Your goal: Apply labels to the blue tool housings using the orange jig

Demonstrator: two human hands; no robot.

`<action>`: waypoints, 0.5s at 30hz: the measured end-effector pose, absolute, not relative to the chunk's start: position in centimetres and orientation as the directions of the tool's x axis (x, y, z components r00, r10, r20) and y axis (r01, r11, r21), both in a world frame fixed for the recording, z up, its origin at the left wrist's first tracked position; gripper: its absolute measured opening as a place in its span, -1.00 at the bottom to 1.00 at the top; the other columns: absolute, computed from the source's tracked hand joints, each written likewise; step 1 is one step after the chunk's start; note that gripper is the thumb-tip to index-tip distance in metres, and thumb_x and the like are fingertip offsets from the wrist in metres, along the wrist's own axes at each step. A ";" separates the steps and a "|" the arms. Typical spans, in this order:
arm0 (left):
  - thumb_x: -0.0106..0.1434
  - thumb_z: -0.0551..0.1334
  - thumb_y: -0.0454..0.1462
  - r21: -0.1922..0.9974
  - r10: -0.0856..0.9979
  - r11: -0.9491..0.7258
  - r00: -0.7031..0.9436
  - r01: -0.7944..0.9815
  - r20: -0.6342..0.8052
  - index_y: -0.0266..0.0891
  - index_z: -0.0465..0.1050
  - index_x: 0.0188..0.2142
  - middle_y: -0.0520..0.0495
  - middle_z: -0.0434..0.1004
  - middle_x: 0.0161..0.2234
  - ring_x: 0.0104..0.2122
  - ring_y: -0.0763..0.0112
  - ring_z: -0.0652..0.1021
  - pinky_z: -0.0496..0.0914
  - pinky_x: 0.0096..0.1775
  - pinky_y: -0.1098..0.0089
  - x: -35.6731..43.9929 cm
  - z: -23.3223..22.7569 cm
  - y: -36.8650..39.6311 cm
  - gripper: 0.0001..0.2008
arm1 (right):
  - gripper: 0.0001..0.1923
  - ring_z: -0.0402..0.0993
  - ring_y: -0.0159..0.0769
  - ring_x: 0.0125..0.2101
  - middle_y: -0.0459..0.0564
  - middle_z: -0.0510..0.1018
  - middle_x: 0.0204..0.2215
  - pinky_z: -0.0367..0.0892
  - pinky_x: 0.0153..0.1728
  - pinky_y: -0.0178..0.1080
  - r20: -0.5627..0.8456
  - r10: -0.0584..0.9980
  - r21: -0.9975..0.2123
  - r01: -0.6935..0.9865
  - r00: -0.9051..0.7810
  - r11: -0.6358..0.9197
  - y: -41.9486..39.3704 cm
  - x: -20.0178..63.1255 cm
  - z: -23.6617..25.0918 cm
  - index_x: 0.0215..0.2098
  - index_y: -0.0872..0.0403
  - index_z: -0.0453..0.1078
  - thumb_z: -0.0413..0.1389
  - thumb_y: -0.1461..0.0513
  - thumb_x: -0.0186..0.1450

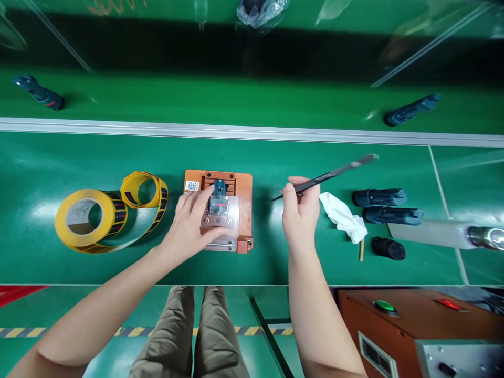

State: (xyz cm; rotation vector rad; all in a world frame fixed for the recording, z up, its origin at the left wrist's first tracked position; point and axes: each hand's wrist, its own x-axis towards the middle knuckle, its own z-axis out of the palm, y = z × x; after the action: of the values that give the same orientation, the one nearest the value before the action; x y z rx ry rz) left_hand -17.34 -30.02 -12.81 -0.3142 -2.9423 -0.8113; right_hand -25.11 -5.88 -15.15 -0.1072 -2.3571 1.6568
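Note:
An orange fixture (244, 210) lies on the green bench with a dark blue housing part (220, 187) set in it. A clear plate (232, 215) covers the lower part of the housing, where a label with red lettering (219, 205) shows through. My left hand (191, 218) rests on the fixture's left side, fingers and thumb spread, the index fingertip at the blue part and the thumb across the clear plate. To the right of the fixture, my right hand (301, 212) grips dark tweezers (331, 174) that point left; their tips hang apart from the fixture.
On the left stands a yellow label roll (79, 240) with its strip curled beside it. A white cloth (342, 216), dark tool housings (380, 197) and a black cylinder (388, 248) lie at the right. A metal rail (252, 132) runs behind. An orange box (378, 315) sits below right.

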 end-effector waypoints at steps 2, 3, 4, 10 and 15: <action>0.17 0.41 -0.03 0.534 0.179 0.799 -0.956 0.278 0.231 -0.22 0.06 0.37 -0.31 0.38 0.18 0.14 -0.01 0.37 0.38 0.11 -0.03 -17.2 -13.1 -30.2 -0.10 | -0.74 0.46 -0.16 -0.18 0.05 0.47 -0.18 0.39 -0.08 -0.01 0.216 0.140 -0.788 -0.088 -0.966 0.610 -4.4 -24.4 -16.7 -0.01 0.02 0.35 0.01 0.08 0.43; 0.14 0.45 -0.09 0.514 0.193 0.780 -0.919 0.357 0.345 -0.22 0.15 0.32 -0.27 0.40 0.12 0.12 0.04 0.39 0.40 0.11 0.01 -16.6 -13.0 -30.2 -0.15 | -0.72 0.42 -0.13 -0.17 0.08 0.46 -0.19 0.37 -0.08 0.01 0.229 0.091 -0.700 -0.099 -0.969 0.708 -3.8 -24.1 -17.7 0.01 0.04 0.37 0.00 0.10 0.42; 0.11 0.48 -0.16 0.475 0.216 0.754 -0.854 0.454 0.473 -0.21 0.27 0.25 -0.22 0.41 0.07 0.10 0.09 0.41 0.42 0.11 0.05 -15.7 -12.7 -30.2 -0.24 | -0.69 0.39 -0.09 -0.16 0.10 0.45 -0.20 0.35 -0.08 0.03 0.236 0.041 -0.618 -0.117 -0.971 0.778 -3.2 -23.9 -18.7 0.03 0.06 0.38 -0.02 0.11 0.42; 0.26 0.28 -0.43 0.342 0.560 0.516 -0.611 0.786 0.560 -0.12 0.55 -0.20 0.03 0.59 -0.17 0.02 0.33 0.56 0.43 0.20 0.09 -8.1 -12.2 -30.3 -0.82 | -0.56 0.30 0.01 -0.09 0.18 0.39 -0.14 0.28 -0.04 0.15 0.224 -0.048 -0.420 -0.141 -0.973 0.896 -1.9 -23.5 -21.5 0.21 0.06 0.37 -0.03 0.12 0.43; 0.29 0.27 -0.38 0.420 0.606 0.592 -0.724 0.687 0.331 -0.18 0.49 0.09 -0.09 0.63 0.03 0.19 0.27 0.48 0.19 0.36 0.13 -4.7 -15.7 -31.4 -0.64 | -0.54 0.21 0.07 0.12 0.11 0.31 0.09 0.11 0.14 0.23 0.253 -0.318 -0.589 -0.406 -0.914 0.699 -4.8 -22.4 -17.7 0.30 -0.25 0.29 -0.03 0.07 0.45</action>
State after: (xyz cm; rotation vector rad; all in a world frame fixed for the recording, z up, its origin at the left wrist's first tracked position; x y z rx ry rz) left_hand -4.75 -31.43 -15.71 -1.0898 -2.6645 -0.8024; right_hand -22.43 -4.76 -17.70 0.5933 -2.7727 1.0082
